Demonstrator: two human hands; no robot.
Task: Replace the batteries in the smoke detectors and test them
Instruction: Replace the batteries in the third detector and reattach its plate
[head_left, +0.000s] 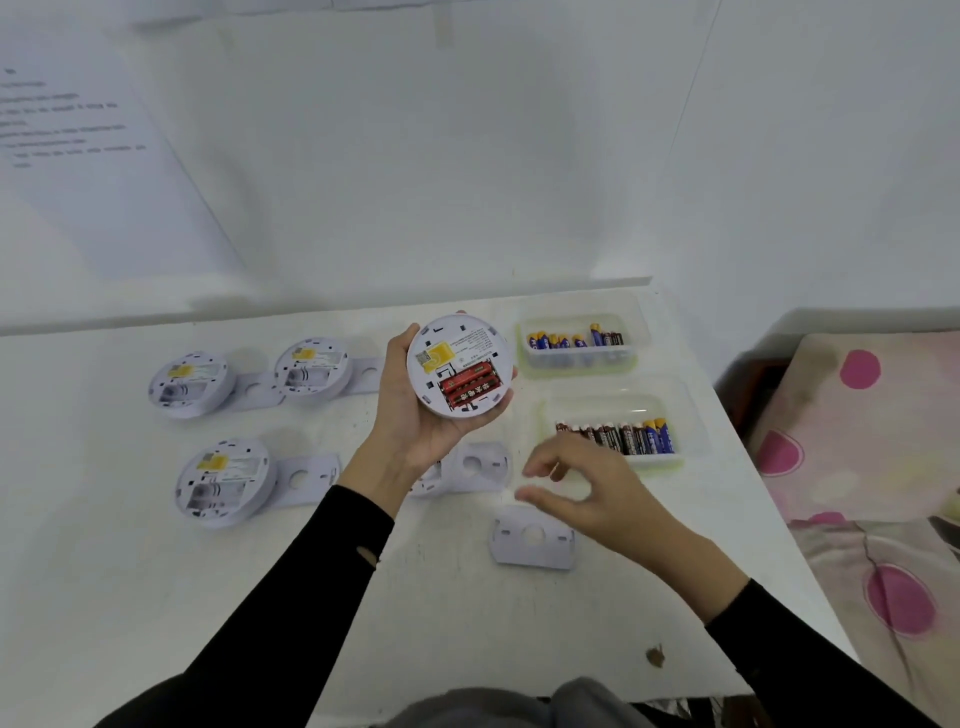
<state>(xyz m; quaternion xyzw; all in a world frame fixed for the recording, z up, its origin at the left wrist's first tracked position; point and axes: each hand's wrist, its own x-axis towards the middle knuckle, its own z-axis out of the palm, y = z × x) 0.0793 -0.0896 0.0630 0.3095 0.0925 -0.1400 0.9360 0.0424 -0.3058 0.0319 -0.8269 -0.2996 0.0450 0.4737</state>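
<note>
My left hand (410, 410) grips a round white smoke detector (460, 364) above the table, its back turned up. Two red batteries (470, 383) sit in its open compartment, beside a yellow label. My right hand (576, 488) hovers below and to the right with fingers loosely curled and holds nothing. It is just above a white mounting plate (532, 538) lying flat on the table. Three other detectors (187, 384) (311, 369) (223, 480) lie face down at the left with empty battery bays.
Two clear trays of batteries stand at the right: a far one (576, 345) mostly blue, a near one (618, 436) mostly dark red. More mounting plates (306, 478) (480, 465) lie by the detectors. The white table (156, 597) ends at a patterned bed (883, 467) on the right.
</note>
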